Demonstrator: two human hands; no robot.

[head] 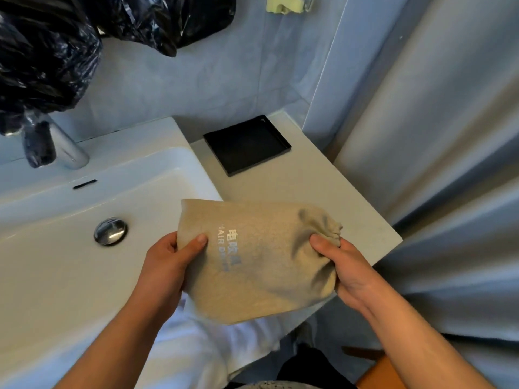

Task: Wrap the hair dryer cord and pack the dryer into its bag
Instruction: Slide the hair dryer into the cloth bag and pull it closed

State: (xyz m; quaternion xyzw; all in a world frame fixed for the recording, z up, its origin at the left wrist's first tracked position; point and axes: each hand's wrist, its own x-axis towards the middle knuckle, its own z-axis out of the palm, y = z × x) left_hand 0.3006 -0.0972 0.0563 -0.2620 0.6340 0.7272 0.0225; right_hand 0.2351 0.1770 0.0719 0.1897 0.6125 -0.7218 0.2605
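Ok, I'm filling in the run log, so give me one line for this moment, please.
left hand: holds beige cloth bag | right hand: grips its gathered mouth | dryer: not visible

The bag [252,265] is beige cloth with pale lettering on its face, and it bulges, its contents hidden. It is held sideways above the right edge of the sink [56,276], the left hand [168,265] pinching its flat end and the right hand [346,272] gripping its bunched mouth.
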